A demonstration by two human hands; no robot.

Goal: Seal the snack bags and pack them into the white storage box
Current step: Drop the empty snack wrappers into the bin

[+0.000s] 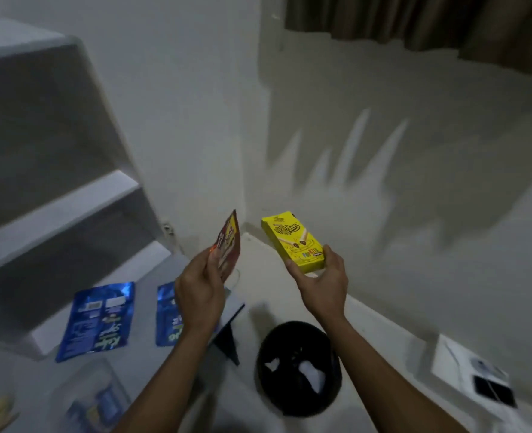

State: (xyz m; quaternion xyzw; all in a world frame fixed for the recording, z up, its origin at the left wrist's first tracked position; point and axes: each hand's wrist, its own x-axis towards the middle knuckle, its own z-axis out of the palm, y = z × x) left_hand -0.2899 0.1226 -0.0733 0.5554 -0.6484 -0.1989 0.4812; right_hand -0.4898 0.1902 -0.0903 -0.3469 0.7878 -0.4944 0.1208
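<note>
The left hand [199,290] pinches the lower edge of a red-brown pouch [228,242], held upright and edge-on above the table [152,270]. The right hand [322,281] grips the bottom end of a yellow box [293,242], tilted up and away, out over the floor. The two packs are near each other, not touching. Two blue bags [97,320] lie flat on the table below the left hand. A black bin [299,367] stands on the floor beneath the right forearm. White shelves [58,210] rise at the left.

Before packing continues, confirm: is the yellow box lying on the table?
No, the right hand holds the yellow box up in the air.
</note>
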